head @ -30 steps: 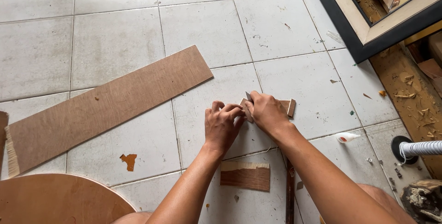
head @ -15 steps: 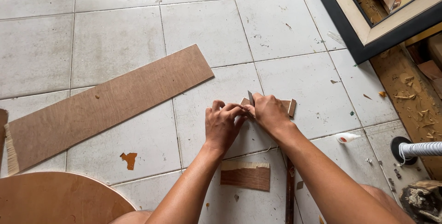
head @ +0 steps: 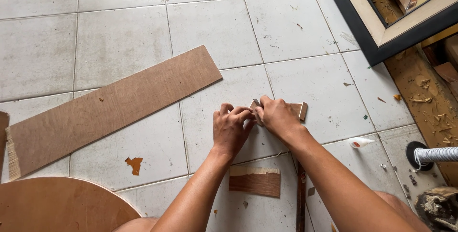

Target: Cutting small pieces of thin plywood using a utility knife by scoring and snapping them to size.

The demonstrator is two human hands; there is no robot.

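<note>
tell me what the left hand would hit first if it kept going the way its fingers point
The left hand points up and right, fingers already against the right hand and the small wood piece under it. Those come first, almost at once; depth is hard to judge.

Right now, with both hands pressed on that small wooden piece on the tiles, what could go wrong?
1. The left hand and right hand crowd the small wood piece; a thin grey tool tip shows between the fingers, so a slip might nick a finger.
2. The piece lies on smooth floor tiles with no clamp in view, so it could slide under pressure.
3. Small metal bits lie near the right arm and could prick skin.
</note>
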